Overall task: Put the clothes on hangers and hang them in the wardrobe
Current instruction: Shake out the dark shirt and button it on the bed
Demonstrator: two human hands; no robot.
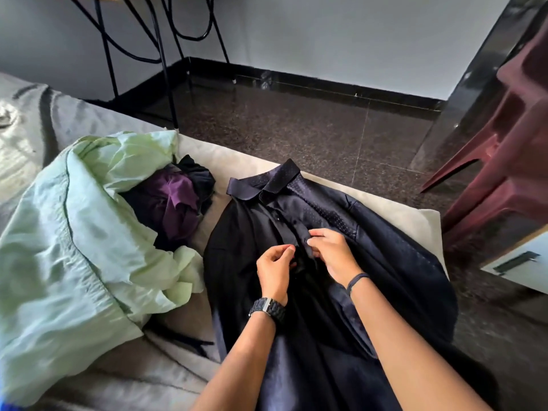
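I see the dark navy shirt [370,232] lying flat on the bed [124,366], front side up. Its long axis runs from the collar [267,180], which points away from me toward the floor and the far wall, down to the hem near my body. The right shoulder part shows a pattern of small light dots; I can read no label or writing on it.

My left hand [274,269] is at the button strip in the middle of the chest, fingers curled narrow, and it seems to pinch the edge of the cloth, though the dark fabric makes this hard to confirm. My right hand [332,253] is just beside it, fingers and thumb pinching the button strip [299,232] of the shirt. On the left wrist there is a dark watch [268,309], on the right wrist a thin dark band [357,280].

Left of the shirt lies a purple garment [175,203] with a black garment [198,173] touching it, both partly under a pale green cloth [74,232]. A beige pillow [400,215] is under the upper part of the shirt. On the right stands a dark red plastic chair [504,149], and at the far left black metal legs [166,69] stand on the dark speckled floor [296,123].
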